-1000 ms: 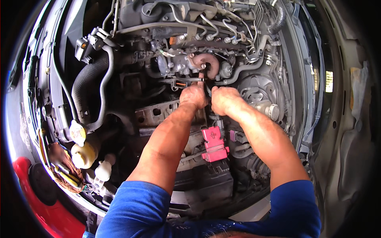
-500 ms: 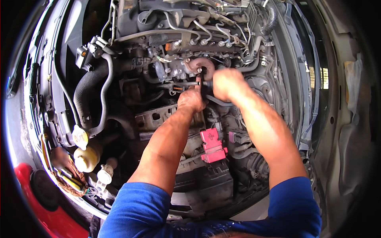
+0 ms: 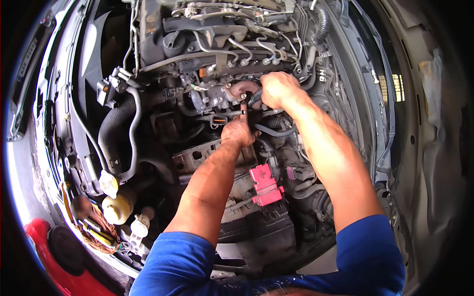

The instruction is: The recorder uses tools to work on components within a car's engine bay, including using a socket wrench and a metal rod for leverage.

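Over the engine [image 3: 197, 37], both my arms reach into the bay. My left hand [image 3: 238, 133] is curled, with its index finger stretched up against the metal beside a rusty brown curved pipe [image 3: 243, 90]. What its other fingers hold is hidden. Just to the right of that pipe, my right hand [image 3: 280, 91] is closed in a fist round a dark tool handle [image 3: 255, 97]. The handle's end points at my left fingertip; the rest of the tool is covered. A thin metal tube and a small black connector [image 3: 218, 120] lie left of my left finger.
A red terminal cover [image 3: 265, 185] sits on the black battery [image 3: 261, 234] between my forearms. To the left are a thick ribbed hose [image 3: 116, 130], a yellowish reservoir [image 3: 116, 209] and several tools [image 3: 98, 234] on a brown cloth. A grey cable [image 3: 276, 131] runs beneath my right wrist.
My right fist has moved up and slightly left, closer to the rusty pipe. My left hand keeps its place by the pipe. The whole view has shifted a little.
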Action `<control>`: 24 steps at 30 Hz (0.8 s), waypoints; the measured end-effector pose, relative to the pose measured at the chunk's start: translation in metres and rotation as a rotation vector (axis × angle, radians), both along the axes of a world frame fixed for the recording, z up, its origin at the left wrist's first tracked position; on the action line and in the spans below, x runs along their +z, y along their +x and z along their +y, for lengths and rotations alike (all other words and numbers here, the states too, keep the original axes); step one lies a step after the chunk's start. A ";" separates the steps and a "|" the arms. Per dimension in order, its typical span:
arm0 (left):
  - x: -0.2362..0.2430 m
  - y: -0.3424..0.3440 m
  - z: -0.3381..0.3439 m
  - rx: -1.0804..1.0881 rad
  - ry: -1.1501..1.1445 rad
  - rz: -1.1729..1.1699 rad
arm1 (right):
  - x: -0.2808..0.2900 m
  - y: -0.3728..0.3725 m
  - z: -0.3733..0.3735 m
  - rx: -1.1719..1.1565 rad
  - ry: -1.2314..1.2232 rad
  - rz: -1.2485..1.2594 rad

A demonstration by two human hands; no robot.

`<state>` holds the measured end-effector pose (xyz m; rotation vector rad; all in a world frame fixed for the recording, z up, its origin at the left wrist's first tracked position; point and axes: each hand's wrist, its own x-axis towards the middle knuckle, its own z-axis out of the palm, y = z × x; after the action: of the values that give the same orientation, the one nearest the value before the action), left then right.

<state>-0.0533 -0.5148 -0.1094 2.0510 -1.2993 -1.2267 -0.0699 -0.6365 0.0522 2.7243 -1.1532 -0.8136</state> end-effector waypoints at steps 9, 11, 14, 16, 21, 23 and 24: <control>-0.008 0.000 0.001 -0.003 -0.005 -0.046 | -0.022 -0.041 0.046 0.039 0.180 0.316; -0.004 -0.006 -0.002 -0.009 -0.019 -0.048 | -0.018 -0.033 0.006 0.060 -0.004 -0.038; -0.009 -0.002 -0.003 -0.015 -0.002 -0.063 | -0.026 -0.036 0.009 0.073 -0.039 -0.230; -0.015 0.008 0.007 -0.016 0.064 -0.077 | -0.032 -0.051 0.053 0.004 0.145 -0.106; -0.006 0.000 0.003 0.004 0.025 -0.093 | -0.032 -0.070 0.050 0.124 0.152 0.021; -0.007 -0.005 -0.003 -0.003 -0.002 -0.069 | -0.029 -0.052 0.013 0.134 -0.098 -0.256; -0.001 -0.011 -0.008 -0.019 0.021 -0.066 | -0.028 -0.051 -0.010 0.135 -0.107 -0.404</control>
<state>-0.0642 -0.5230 -0.1101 2.1154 -1.3440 -1.1948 -0.1211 -0.6466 0.0246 2.9133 -1.0157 -0.1813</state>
